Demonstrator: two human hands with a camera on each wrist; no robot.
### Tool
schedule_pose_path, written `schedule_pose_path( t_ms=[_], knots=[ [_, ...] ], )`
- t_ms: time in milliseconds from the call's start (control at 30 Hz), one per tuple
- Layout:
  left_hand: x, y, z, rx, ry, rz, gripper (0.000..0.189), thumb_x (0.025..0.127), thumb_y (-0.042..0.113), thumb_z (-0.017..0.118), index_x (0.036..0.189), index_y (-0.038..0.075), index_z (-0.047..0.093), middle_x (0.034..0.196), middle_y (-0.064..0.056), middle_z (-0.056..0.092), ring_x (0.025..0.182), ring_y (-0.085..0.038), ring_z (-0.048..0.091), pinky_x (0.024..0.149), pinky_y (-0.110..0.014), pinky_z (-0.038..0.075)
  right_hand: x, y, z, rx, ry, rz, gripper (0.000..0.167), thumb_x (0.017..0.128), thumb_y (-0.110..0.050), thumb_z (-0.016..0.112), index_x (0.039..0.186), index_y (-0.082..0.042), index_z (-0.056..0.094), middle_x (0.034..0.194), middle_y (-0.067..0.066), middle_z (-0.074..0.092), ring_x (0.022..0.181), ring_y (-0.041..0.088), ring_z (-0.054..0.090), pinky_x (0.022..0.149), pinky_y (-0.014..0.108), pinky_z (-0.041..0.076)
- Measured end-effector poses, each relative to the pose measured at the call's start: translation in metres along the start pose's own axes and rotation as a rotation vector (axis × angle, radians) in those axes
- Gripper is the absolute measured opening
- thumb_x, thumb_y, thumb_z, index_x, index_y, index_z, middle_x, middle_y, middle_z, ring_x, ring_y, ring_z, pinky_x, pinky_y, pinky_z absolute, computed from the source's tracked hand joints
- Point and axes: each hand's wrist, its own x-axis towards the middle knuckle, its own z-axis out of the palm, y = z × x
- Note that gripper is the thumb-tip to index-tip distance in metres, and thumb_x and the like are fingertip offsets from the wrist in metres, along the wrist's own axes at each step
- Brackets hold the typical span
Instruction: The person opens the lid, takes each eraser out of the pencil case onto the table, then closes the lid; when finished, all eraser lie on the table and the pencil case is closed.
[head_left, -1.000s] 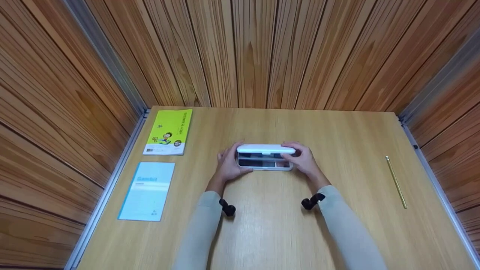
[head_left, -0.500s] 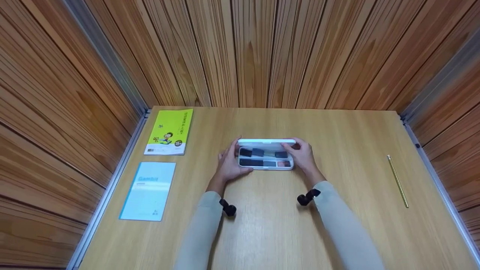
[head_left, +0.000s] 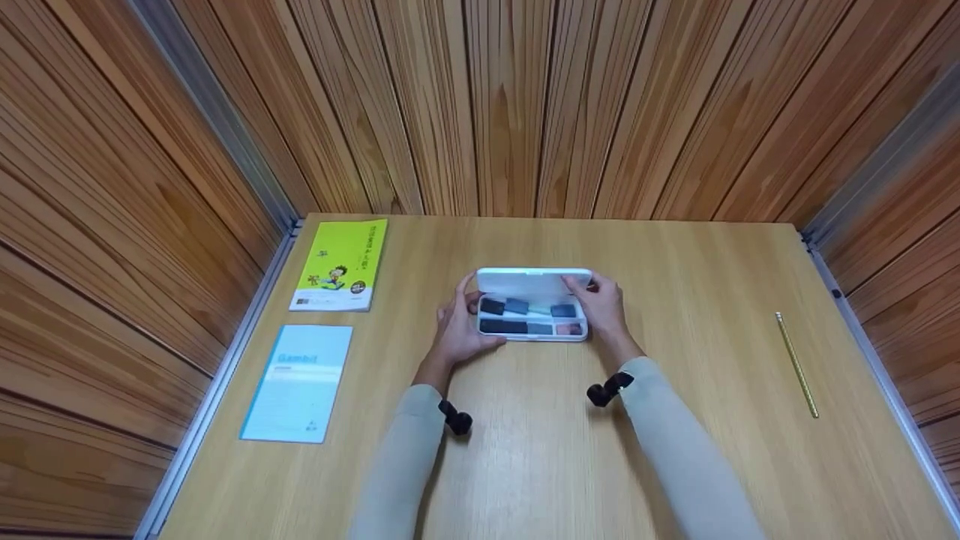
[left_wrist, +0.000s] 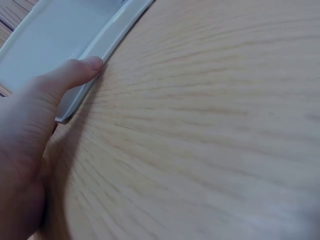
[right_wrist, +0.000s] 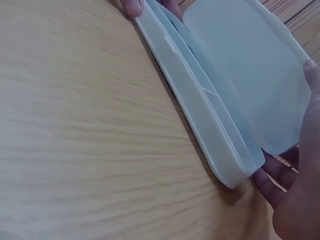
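- Case [head_left: 532,338]: white, on the table [head_left: 540,457], between your hands.
- Lid [head_left: 521,282]: nearly down a second ago, now swung up at the far side; the compartments show in full, so you can get at their contents.
- Dark pieces [head_left: 502,326]: in both rows.
- Left hand [head_left: 456,330]: you grip the case's left end, thumb on the near edge.
- Right hand [head_left: 604,307]: you pinch the lid's right end.
- Gold stick [head_left: 796,365]: well apart, at right.

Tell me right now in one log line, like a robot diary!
left hand: grips white pencil case | right hand: holds lid | lid: raised | Gambit notebook: on table's left
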Motion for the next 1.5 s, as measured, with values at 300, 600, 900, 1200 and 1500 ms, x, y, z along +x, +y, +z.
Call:
schedule_pose_path(
  t_ms=[300,600,900,1200,1500],
  knots=[
    [-0.004,-0.004,0.001,0.001,0.003,0.028,0.131,0.080,0.032,0.104,0.178,0.029,0.018,0.163,-0.010,0.067,0.143,-0.031,0.062,0.138,-0.075,0.005,0.002,-0.001,0.005,0.028,0.012,0.032,0.058,0.107,-0.060,0.071,0.134,-0.009,0.074,0.131,0.014,0.072,0.117,0.026,0.060,0.106,0.038,0.048],
    [0.002,-0.005,0.001,0.009,-0.011,0.004,0.134,0.079,0.035,0.105,0.179,0.042,0.016,0.161,-0.005,0.067,0.143,-0.028,0.062,0.140,-0.070,0.008,0.000,-0.004,0.001,0.011,-0.015,0.052,0.064,0.108,-0.062,0.068,0.148,-0.013,0.066,0.145,0.014,0.069,0.129,0.028,0.060,0.119,0.045,0.048],
    [0.005,-0.002,-0.001,0.047,-0.009,-0.001,0.135,0.077,0.036,0.105,0.180,0.037,0.017,0.159,-0.006,0.069,0.141,-0.028,0.063,0.132,-0.064,0.023,-0.008,-0.001,-0.011,-0.031,-0.033,-0.020,0.062,0.113,-0.037,0.070,0.164,-0.007,0.054,0.151,0.022,0.065,0.138,0.037,0.063,0.125,0.053,0.049],
    [0.007,-0.001,-0.002,0.069,-0.023,-0.024,0.137,0.077,0.036,0.106,0.180,0.042,0.015,0.157,-0.004,0.069,0.146,-0.026,0.061,0.135,-0.063,0.022,-0.017,0.007,-0.020,-0.041,-0.037,-0.055,0.055,0.113,-0.025,0.069,0.163,-0.007,0.054,0.155,0.022,0.065,0.143,0.042,0.066,0.129,0.057,0.047],
    [0.006,0.001,-0.002,0.068,-0.024,-0.034,0.137,0.078,0.037,0.105,0.181,0.043,0.015,0.160,-0.004,0.067,0.149,-0.027,0.059,0.137,-0.064,0.020,-0.030,0.015,-0.029,-0.105,-0.027,-0.136,0.049,0.111,-0.019,0.072,0.156,-0.005,0.060,0.150,0.021,0.070,0.137,0.039,0.070,0.116,0.043,0.057]
  ],
)
